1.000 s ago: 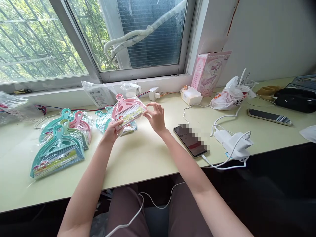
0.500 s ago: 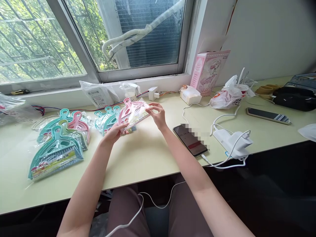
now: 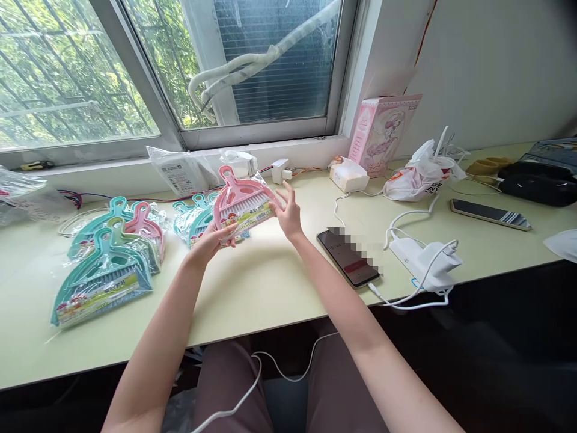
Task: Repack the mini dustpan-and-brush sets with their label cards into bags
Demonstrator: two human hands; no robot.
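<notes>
A pink dustpan and brush set (image 3: 246,191) in clear wrap with a printed label strip is held up over the desk, tilted, handle toward the window. My left hand (image 3: 211,242) grips its lower left corner, thumb in front. At its right end, my right hand (image 3: 289,215) pinches the edge with thumb and fingers. Behind it on the desk lie teal wrapped sets (image 3: 192,216), partly hidden. Left of my arms is a pile of wrapped sets: a teal one (image 3: 106,258) in front, with a green one (image 3: 118,228), a pink one (image 3: 146,224) and another teal one behind.
A phone (image 3: 349,258) with a charging cable and a white power strip (image 3: 424,261) lie to the right. Farther back are a tissue pack (image 3: 348,175), a pink box (image 3: 383,135), a plastic bag (image 3: 417,177) and another phone (image 3: 490,214). Packages line the window sill.
The pink set has turned to face me more, its glare gone and its brush and label now plain. My right hand's fingers have shifted slightly at its right edge.
</notes>
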